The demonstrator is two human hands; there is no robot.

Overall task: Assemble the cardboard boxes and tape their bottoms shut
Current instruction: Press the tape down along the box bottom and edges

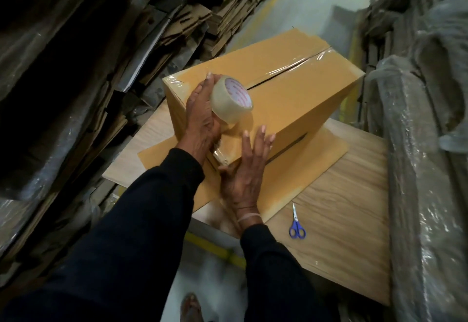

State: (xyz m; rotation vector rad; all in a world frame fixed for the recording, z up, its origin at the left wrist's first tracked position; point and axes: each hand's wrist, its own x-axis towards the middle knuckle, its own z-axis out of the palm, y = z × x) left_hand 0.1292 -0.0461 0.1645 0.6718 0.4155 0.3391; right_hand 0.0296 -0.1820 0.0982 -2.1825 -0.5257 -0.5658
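Note:
A tan cardboard box [298, 99] stands assembled on a wooden table [342, 233], its flaps facing up with clear tape along the far part of the centre seam. My left hand [202, 119] grips a roll of clear tape [231, 99] at the box's near end, where tape runs down over the edge. My right hand [247, 167] presses flat with straight fingers against the box's near side. Under the box lies a flat cardboard sheet [326, 149].
Blue-handled scissors [296, 223] lie on the table to the right of my right arm. Stacks of flattened cardboard [126, 56] fill the left side. Plastic-wrapped bundles [425, 144] line the right. A grey floor with a yellow line [215, 248] shows below.

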